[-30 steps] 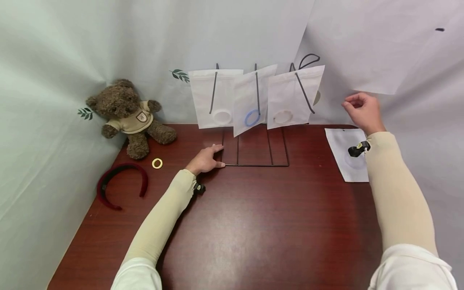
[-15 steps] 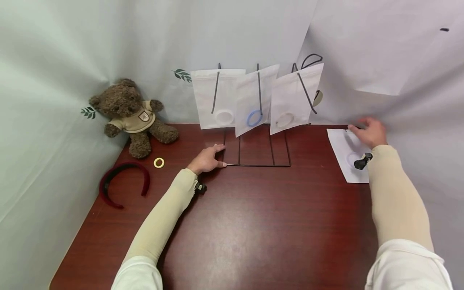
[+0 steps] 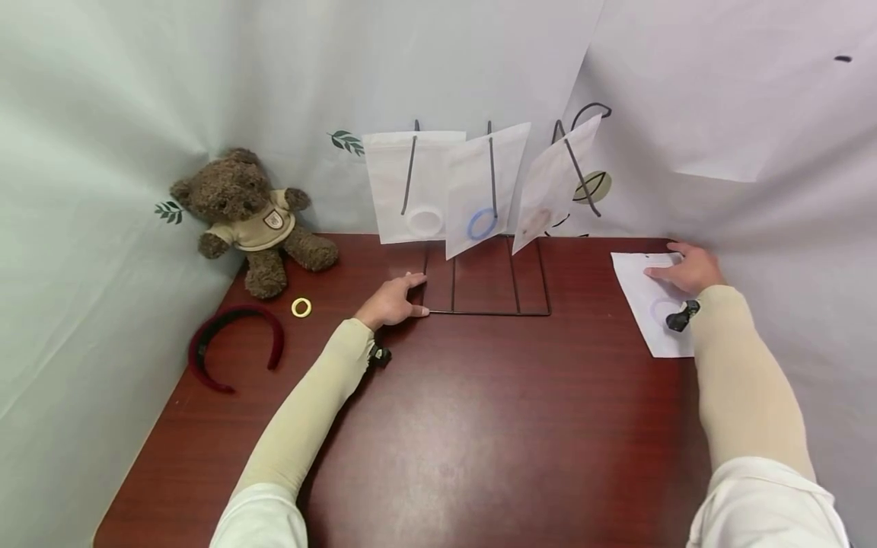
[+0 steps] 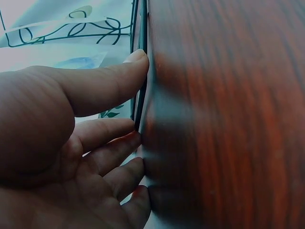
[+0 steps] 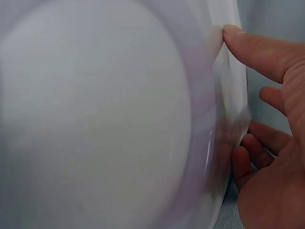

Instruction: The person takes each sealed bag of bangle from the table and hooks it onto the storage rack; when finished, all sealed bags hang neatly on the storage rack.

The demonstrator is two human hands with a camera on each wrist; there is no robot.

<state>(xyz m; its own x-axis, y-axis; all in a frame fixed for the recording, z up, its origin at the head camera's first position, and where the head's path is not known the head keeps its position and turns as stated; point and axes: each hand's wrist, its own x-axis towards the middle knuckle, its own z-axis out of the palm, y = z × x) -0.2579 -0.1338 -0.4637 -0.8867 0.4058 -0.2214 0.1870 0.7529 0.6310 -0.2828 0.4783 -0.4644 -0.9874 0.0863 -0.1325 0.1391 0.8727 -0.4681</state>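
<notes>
My right hand (image 3: 693,269) holds a white pouch (image 3: 640,301) by its edge at the far right of the table. In the right wrist view the thumb lies on its front, the other fingers are at its far side, and a lilac bangle (image 5: 202,109) shows through clear film. On the left, my left hand (image 3: 390,301) rests at the front corner of a black wire rack (image 3: 486,313), thumb against the rod, fingers fairly straight on the table. Three similar pouches hang on the rack's hooks: a left one (image 3: 404,179), a middle one (image 3: 473,179) and a right one (image 3: 553,179) turned partly sideways.
A brown teddy bear (image 3: 263,228) sits at the back left. Before it lie a small yellow ring (image 3: 301,307) and a dark red headband (image 3: 240,312). White cloth (image 3: 274,76) walls in the reddish-brown table (image 3: 493,426) at the back and sides.
My right hand has come down from the air onto the loose pouch, which has shifted slightly toward me. The right hanging pouch has swung round. My left hand stays in place.
</notes>
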